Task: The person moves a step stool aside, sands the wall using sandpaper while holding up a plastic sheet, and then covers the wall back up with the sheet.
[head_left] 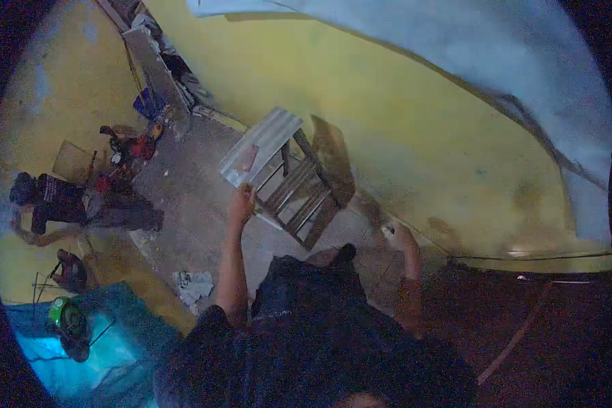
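My left hand (247,195) is closed at the near edge of a wooden step stool (273,132) with a pale slatted top and darker rungs. A reddish flat piece (249,158) shows just beyond the fingers, against the top; whether the hand holds it or the stool's edge is unclear. Out to the right, my right hand (402,239) is closed near the foot of the yellow wall. A small whitish spot (388,231) shows at its fingers, too blurred to name.
The yellow wall (387,95) runs behind the stool, with pale sheeting (551,88) above. Another person (61,200) is at the left, near a cluttered heap (132,146) and a blue container (148,103). A green-and-black fan-like object (68,318) stands by turquoise fabric (126,340). Crumpled paper (193,285) lies on the floor.
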The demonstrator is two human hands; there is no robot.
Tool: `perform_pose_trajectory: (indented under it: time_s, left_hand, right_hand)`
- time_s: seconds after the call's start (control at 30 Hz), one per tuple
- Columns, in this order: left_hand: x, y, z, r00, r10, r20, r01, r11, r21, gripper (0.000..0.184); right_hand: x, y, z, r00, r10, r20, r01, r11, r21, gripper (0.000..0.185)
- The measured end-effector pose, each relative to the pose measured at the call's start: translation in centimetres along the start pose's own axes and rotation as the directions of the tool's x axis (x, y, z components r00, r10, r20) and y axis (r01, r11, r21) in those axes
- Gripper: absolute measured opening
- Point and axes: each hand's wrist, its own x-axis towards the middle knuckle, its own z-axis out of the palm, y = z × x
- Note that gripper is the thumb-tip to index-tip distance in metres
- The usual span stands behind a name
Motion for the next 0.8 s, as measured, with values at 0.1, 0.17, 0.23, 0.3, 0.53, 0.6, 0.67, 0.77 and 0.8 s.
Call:
perform_pose_trajectory:
  time_s: [0.1,0.17,0.23,0.3,0.53,0.6,0.67,0.77,0.8]
  left_hand:
    - [-0.1,-4.5,0.3,0.996,0.085,0.019,-0.086,0.996,0.026,0.029]
    - [-0.7,-7.4,-0.3,0.981,0.18,-0.075,-0.189,0.973,-0.132,0.031]
    - [-1.0,-12.4,-1.3,0.989,0.111,0.093,-0.085,0.965,-0.249,0.033]
    - [-2.5,-14.5,-4.9,0.956,0.294,0.014,-0.28,0.925,-0.257,0.036]
    - [-1.2,-18.3,-15.9,0.966,0.157,0.206,-0.007,0.811,-0.585,0.031]
    - [0.0,-16.9,-16.6,0.96,0.207,0.187,-0.04,0.768,-0.639,0.029]
    - [1.3,-16.6,-17.7,0.957,0.286,0.056,-0.192,0.762,-0.618,0.026]
    - [2.3,-15.3,-19.6,0.954,0.295,0.051,-0.194,0.74,-0.644,0.025]
    - [2.7,-15.3,-19.8,0.951,0.304,0.055,-0.199,0.739,-0.644,0.025]
  right_hand:
    - [-4.4,-7.7,-1.3,0.983,0.153,0.1,-0.125,0.961,-0.245,0.039]
    - [-3.8,-10.1,0.4,0.973,0.152,0.173,-0.105,0.961,-0.256,0.039]
    - [-3.4,-12.5,3.5,0.926,0.164,0.339,-0.088,0.97,-0.227,0.039]
    - [-3.8,-15.9,6.4,0.884,0.198,0.424,-0.118,0.971,-0.207,0.04]
    - [-3.1,-38.3,12.9,0.927,-0.32,-0.194,0.374,0.81,0.452,0.026]
    - [-2.8,-39.6,13.2,0.915,-0.312,-0.254,0.398,0.799,0.45,0.023]
    - [-2.0,-40.3,14.0,0.915,-0.278,-0.293,0.383,0.827,0.411,0.026]
    - [-1.2,-40.6,14.3,0.897,-0.231,-0.377,0.389,0.817,0.425,0.029]
    - [-1.5,-40.8,14.1,0.896,-0.223,-0.385,0.387,0.817,0.427,0.029]
